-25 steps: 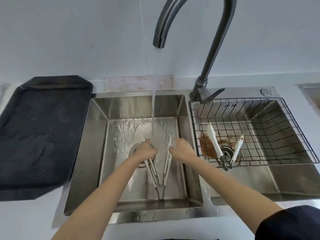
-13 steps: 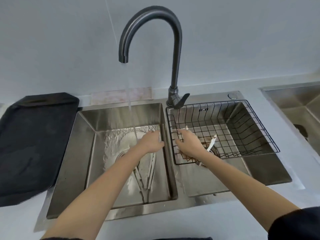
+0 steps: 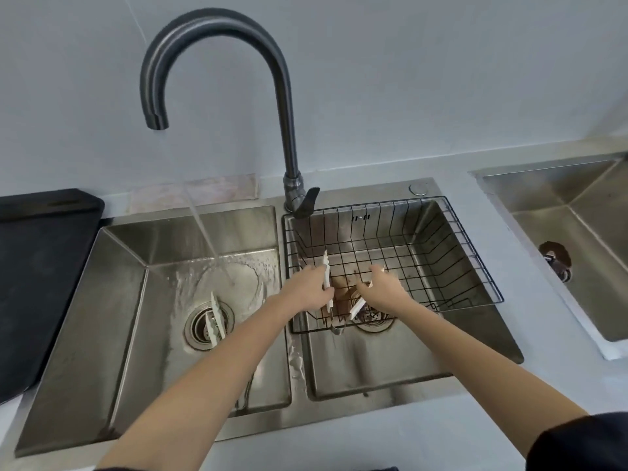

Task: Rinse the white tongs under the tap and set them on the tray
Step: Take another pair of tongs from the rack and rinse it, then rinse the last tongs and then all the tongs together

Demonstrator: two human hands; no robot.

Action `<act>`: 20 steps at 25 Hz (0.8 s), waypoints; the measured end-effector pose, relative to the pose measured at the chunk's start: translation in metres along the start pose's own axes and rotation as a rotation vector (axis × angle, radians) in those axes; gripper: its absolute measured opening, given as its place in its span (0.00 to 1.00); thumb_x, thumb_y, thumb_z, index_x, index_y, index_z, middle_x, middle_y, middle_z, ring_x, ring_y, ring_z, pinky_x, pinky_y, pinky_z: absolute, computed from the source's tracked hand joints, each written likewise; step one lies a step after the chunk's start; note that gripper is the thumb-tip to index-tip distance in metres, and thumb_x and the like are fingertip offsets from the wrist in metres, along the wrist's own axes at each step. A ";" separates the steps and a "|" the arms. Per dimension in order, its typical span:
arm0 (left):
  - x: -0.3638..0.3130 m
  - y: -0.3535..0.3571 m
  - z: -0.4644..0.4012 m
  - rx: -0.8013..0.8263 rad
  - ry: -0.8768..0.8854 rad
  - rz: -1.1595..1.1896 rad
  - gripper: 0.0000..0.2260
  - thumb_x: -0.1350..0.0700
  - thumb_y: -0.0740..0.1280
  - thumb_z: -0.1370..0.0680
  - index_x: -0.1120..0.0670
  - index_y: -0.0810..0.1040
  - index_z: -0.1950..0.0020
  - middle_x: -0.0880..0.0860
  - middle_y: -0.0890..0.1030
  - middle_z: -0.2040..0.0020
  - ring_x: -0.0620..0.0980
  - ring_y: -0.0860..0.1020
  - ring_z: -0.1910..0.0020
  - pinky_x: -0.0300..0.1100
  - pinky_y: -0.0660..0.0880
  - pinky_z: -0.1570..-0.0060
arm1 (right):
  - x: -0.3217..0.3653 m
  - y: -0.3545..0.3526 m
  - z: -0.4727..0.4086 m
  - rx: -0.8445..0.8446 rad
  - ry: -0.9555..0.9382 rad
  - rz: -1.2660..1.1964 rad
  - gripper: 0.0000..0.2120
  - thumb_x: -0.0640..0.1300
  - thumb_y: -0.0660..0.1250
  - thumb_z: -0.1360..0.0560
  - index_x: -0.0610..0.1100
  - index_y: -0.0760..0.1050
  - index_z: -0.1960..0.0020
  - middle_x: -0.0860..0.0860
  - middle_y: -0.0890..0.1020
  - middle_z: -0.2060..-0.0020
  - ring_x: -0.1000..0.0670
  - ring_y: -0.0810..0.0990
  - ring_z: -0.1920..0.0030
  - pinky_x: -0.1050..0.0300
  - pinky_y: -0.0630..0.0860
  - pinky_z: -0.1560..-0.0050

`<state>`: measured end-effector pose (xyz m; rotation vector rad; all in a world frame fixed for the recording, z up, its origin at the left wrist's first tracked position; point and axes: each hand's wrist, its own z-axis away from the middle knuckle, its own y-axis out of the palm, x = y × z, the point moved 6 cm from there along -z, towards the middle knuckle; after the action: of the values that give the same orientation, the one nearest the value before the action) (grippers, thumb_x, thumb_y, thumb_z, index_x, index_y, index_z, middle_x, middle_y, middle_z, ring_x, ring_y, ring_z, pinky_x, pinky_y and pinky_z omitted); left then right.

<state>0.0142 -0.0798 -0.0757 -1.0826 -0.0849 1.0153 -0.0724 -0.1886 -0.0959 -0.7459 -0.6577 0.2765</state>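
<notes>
- Head cam has both your hands low in the middle of the frame, reaching into the wire basket [image 3: 441, 232] over the right basin.
- Your left hand [image 3: 311, 288] is curled round one arm of the white tongs [image 3: 327, 280], and your right hand [image 3: 382, 288] is on the other arm — both closed on it, though how tightly is hard to tell.
- A second white pair [image 3: 214, 317] lies over the drain of the left basin, lower left of centre, by the stream from the tap [image 3: 217, 42].
- My guess: light, stiff, springy plastic and slick when wet — it'll want to splay open.
- I'd take it near the hinge end, arms pinched together, not by the toothed tips.
- Dark tray [image 3: 40, 266] waits at the left edge.
</notes>
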 end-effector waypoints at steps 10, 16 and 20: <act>0.002 0.022 -0.016 0.045 -0.127 0.075 0.24 0.55 0.59 0.22 0.60 0.59 0.27 0.62 0.79 0.42 0.60 0.77 0.43 0.50 0.74 0.43 | -0.017 0.019 -0.030 0.035 0.117 -0.215 0.29 0.41 0.61 0.24 0.36 0.52 0.28 0.32 0.71 0.38 0.39 0.79 0.51 0.58 0.74 0.66; -0.001 0.005 -0.004 -0.133 -0.085 0.367 0.20 0.61 0.61 0.24 0.61 0.65 0.33 0.53 0.75 0.55 0.53 0.75 0.57 0.43 0.75 0.57 | -0.001 -0.003 -0.014 -0.085 0.146 -0.429 0.35 0.38 0.64 0.25 0.36 0.46 0.25 0.34 0.62 0.32 0.36 0.75 0.40 0.51 0.76 0.41; 0.002 -0.016 0.015 -0.278 -0.071 0.511 0.23 0.60 0.64 0.25 0.59 0.64 0.30 0.54 0.75 0.46 0.46 0.70 0.51 0.34 0.68 0.57 | 0.017 -0.017 -0.001 -0.153 0.126 -0.485 0.31 0.38 0.65 0.26 0.36 0.54 0.28 0.37 0.63 0.33 0.41 0.73 0.40 0.54 0.75 0.44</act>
<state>0.0184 -0.0692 -0.0565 -1.3579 -0.0045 1.5339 -0.0590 -0.1936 -0.0766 -0.7186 -0.7233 -0.2652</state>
